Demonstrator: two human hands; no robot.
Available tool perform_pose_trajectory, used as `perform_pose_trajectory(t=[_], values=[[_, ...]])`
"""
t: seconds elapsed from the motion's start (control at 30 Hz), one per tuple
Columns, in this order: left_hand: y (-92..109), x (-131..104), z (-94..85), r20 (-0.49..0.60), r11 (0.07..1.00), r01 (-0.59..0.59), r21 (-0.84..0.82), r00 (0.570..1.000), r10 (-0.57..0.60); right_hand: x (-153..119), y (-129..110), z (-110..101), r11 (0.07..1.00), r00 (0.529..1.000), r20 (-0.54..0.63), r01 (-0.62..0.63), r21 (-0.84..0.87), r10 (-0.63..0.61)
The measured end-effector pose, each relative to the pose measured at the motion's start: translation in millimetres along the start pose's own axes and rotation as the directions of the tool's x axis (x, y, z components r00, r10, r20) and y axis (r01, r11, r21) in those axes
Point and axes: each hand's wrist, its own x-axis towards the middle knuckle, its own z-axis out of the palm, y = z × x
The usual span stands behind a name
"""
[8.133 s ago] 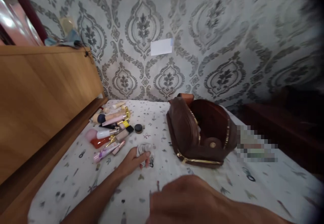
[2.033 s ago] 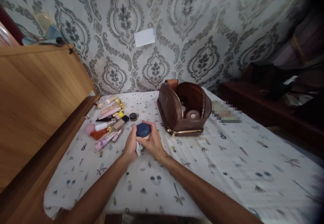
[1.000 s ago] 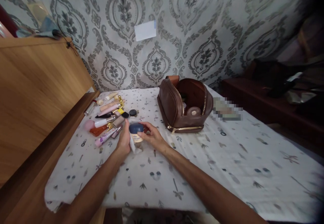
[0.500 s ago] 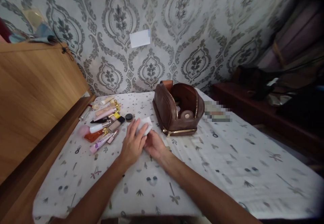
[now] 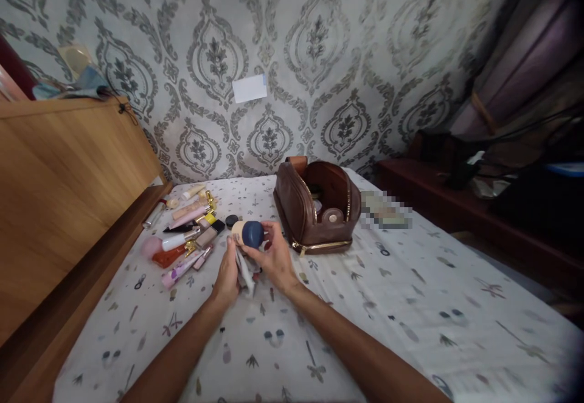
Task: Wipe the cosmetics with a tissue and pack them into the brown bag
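Observation:
My right hand (image 5: 279, 263) grips a small container with a beige body and a dark blue cap (image 5: 252, 234), tilted on its side. In my left hand (image 5: 226, 276) is a folded white tissue (image 5: 246, 276), pressed against the base end of the container. Just beyond, a small round black-lidded jar (image 5: 232, 220) stands on the cloth. To the right of my hands sits a brown cosmetic bag (image 5: 291, 211), its top unzipped wide; a few items show dimly inside it.
Several cosmetics lie in a cluster at the left, among them a pink fluffy brush (image 5: 150, 248), a white tube (image 5: 180, 240) and a purple-patterned tube (image 5: 176, 275). A wooden panel (image 5: 77, 166) borders the left side. A blurred-out object (image 5: 385, 210) lies right of the bag.
The blue-capped container has come into view in my right hand, turned sideways. My left hand has swung upright, and the tissue now hangs lower between my hands.

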Motion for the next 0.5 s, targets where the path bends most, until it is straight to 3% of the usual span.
perform_pose_trajectory(t=[0.07, 0.17, 0.3, 0.37, 0.43, 0.5], values=[[0.7, -3.1, 3.6, 0.028, 0.997, 0.011, 0.073, 1.0, -0.013, 2.2, -5.0, -7.2, 0.957, 0.988, 0.011, 0.15, -0.25, -0.152], [4.6, -6.0, 4.4, 0.063, 0.983, -0.032, 0.182, 0.998, 0.021, 4.9, -15.1, -17.7, 0.847, 0.944, 0.143, 0.331, -0.416, -0.299], [14.1, -4.2, -1.8, -0.04, 0.976, -0.117, 0.186, 0.991, 0.126, 9.3, -32.2, -32.6, 0.788, 0.895, 0.357, 0.416, -0.454, -0.267], [20.5, -2.1, -5.2, -0.102, 0.973, -0.145, 0.177, 0.981, 0.164, 11.0, -42.1, -42.1, 0.862, 0.881, 0.424, 0.373, -0.343, -0.212], [25.9, -0.2, -7.5, -0.2, 0.981, -0.132, 0.145, 0.967, 0.16, 13.2, -54.0, -54.1, 0.971, 0.879, 0.458, 0.21, -0.118, -0.134], [28.0, 1.0, -8.8, -0.255, 0.987, -0.098, 0.125, 0.959, 0.128, 18.8, -69.1, -69.2, 0.992, 0.883, 0.463, 0.013, 0.127, -0.071]])
